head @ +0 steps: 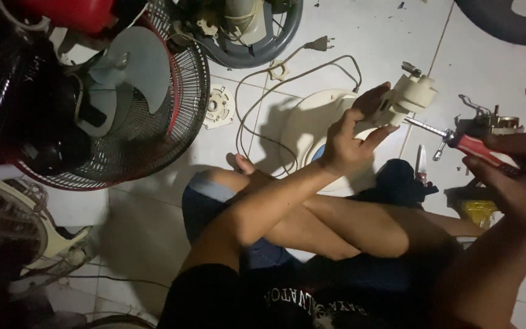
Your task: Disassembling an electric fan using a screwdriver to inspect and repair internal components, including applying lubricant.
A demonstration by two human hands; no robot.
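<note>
Two hands work right of centre: the left hand point(349, 141) grips a cream fan part point(404, 100) held in mid-air, the right hand point(514, 164) clasps a red-handled screwdriver point(458, 139) at it, so the tip could slip and jab the left hand.

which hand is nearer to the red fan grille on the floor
Left. The left hand grips the cream fan part, mid-frame; the right hand, holding the red-handled screwdriver, is farther from the red fan grille.

A home repair spot on a tiled floor point(366, 36). Dismantled fans point(123, 103), loose parts point(219, 106) and cords point(287, 79) lie around.
</note>
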